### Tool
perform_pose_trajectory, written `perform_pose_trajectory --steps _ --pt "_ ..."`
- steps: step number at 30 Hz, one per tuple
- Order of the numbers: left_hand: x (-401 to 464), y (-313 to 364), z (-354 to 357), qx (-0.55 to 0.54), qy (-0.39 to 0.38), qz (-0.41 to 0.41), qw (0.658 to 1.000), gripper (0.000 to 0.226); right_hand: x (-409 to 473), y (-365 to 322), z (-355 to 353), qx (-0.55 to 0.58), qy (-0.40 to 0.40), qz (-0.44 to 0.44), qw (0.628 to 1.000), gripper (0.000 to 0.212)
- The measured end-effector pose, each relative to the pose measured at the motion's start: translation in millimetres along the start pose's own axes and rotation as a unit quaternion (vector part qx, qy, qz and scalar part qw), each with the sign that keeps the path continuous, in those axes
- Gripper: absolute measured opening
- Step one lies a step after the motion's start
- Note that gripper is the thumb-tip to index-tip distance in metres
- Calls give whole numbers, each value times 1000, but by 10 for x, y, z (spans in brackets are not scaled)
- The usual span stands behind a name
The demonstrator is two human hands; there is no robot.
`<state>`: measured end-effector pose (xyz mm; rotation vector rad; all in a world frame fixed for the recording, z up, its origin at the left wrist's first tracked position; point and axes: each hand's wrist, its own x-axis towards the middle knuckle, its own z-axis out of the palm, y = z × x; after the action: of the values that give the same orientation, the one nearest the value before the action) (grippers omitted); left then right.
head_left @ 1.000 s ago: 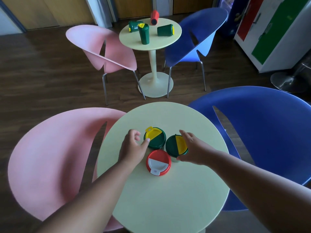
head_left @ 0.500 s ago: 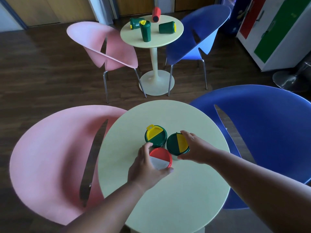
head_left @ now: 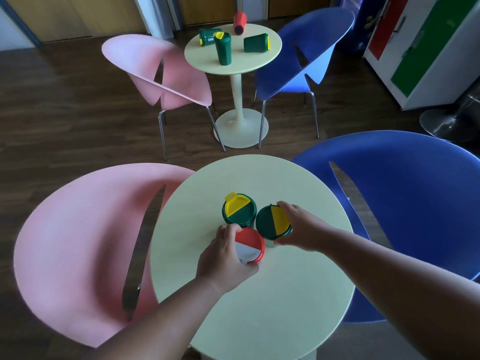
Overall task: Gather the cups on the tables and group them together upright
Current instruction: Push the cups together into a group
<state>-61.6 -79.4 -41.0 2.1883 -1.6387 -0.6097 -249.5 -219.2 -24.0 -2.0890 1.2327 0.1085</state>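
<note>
On near bench, L hand fingers grasp red-lid cup; R hand fingers grasp green/yellow-lid cup. Third cup upright, touching both.

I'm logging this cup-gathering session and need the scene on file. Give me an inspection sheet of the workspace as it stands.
Surface: near round table, pale yellow, bare apart from the cups.
Job's things: three upright cups clustered: red-lidded cup, green cup with raised yellow flap, green-and-yellow-lidded cup. On the far table: one upright green cup; two green cups and a red cup lying on their sides.
Clutter: nothing seen.
Grips: left hand wrapped around the red-lidded cup; right hand closed on the green-and-yellow-lidded cup.
Cables: nothing seen.
Surroundings: pink and blue chairs at each table, dark wood floor, a cabinet with red and green panels.
</note>
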Motion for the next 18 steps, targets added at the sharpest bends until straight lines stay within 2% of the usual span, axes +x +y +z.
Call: perform_pose_trajectory --steps 14,18 --pt "14 3 -122 37 -21 5 999 90 -27 -9 -29 2 -12 -5 1000 109" --pt "55 1 -243 12 18 4 1000 75 -63 -58 -95 -8 4 -17 1000 100"
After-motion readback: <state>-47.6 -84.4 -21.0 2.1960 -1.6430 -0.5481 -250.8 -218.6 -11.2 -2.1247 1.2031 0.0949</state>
